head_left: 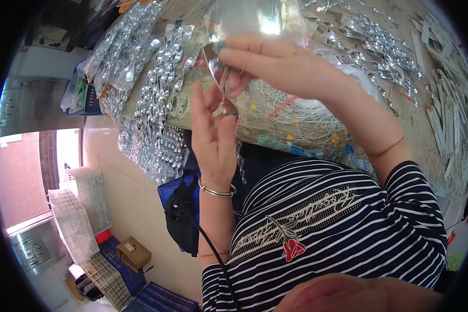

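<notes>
A shiny silver spiral-twisted strip [218, 72] runs between my two hands above the table's near edge. My right hand [262, 60] reaches in from the right and pinches the strip's upper part between thumb and fingers. Lower down, my left hand [214, 138] points upward, its thumb and fingers closed on the same strip. A thin twisted tail [241, 164] hangs below the left hand, next to the wrist with a silver bangle [217, 192]. Behind the right hand lies a clear plastic bag [281, 18], bright with glare.
Bundles of silver spirals [164, 73] cover the table's left side and hang over its edge. A coil of white string [307, 109] lies below my right forearm. More spirals [382, 49] and pale thin sticks [444, 117] lie right. White crates [70, 218] and a cardboard box [133, 253] stand on the floor.
</notes>
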A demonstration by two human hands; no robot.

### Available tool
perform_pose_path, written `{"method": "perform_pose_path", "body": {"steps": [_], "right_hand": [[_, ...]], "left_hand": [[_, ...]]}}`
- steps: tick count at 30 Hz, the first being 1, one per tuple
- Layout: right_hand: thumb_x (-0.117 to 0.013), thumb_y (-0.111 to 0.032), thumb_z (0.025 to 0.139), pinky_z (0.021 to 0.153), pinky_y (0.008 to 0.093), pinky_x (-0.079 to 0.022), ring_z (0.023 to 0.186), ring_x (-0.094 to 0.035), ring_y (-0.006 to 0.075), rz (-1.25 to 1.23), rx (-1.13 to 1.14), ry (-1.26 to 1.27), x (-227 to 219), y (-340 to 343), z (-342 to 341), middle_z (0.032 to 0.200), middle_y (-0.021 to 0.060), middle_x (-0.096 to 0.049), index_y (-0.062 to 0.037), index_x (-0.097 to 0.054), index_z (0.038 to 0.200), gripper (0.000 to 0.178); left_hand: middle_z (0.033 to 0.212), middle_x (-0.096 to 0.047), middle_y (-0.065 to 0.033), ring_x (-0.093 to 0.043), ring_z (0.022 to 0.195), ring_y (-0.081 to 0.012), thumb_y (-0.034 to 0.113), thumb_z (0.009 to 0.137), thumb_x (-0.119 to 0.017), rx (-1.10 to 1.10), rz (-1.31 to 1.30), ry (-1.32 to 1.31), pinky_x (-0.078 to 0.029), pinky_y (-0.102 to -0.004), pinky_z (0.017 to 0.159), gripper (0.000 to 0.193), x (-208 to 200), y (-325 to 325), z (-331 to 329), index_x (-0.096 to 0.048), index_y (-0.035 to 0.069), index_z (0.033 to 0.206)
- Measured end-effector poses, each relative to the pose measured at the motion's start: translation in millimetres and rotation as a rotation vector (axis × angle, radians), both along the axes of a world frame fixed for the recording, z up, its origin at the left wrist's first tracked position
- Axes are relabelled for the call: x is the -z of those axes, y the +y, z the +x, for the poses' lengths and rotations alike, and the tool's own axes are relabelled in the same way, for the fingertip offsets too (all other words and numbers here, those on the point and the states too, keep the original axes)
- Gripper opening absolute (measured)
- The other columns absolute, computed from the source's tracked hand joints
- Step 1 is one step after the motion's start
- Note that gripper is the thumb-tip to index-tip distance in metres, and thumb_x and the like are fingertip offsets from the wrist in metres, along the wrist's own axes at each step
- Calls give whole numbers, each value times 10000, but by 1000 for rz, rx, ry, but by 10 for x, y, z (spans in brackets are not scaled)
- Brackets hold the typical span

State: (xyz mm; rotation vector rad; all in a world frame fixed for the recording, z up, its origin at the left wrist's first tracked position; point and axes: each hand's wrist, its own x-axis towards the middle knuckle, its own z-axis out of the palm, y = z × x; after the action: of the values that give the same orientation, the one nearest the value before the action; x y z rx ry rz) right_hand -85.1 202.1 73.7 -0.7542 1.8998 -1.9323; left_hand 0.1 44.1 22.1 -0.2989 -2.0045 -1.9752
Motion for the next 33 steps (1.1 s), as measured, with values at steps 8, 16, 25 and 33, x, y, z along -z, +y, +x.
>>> {"method": "perform_pose_path", "body": {"steps": [8,16,25,33], "right_hand": [[-533,-257,909,669,274,-487,758,-580,118,430,281,138,651,343,-432,877,59,-612,-12,-600,1000,270],[-633,-196,807,661,311,-454,746,-557,200,760,311,538,1234,527,-574,831,99,-544,-20,-587,880,196],[-589,-195,853,674,272,-439,757,-536,147,576,313,297,973,534,-520,833,52,-540,-33,-568,877,165],[-507,-142,915,672,217,-442,749,-517,65,243,88,273,302,213,-184,810,-1,-565,-25,-544,921,123]], "left_hand": [[931,-563,-22,-478,638,-50,65,925,-460,-25,-211,-278,-423,-180,576,260,198,-147,2,-513,-6,1170],[893,-568,-12,-465,627,-32,104,942,-442,77,115,-528,-401,-175,541,175,444,-151,96,-538,7,1052],[919,-577,-26,-468,626,-30,97,920,-482,108,141,-540,-397,-174,537,213,480,-177,139,-515,6,1110],[944,-583,-45,-439,533,-13,108,858,-604,48,97,-570,-349,-142,430,519,184,-112,114,-378,20,1317]]}}
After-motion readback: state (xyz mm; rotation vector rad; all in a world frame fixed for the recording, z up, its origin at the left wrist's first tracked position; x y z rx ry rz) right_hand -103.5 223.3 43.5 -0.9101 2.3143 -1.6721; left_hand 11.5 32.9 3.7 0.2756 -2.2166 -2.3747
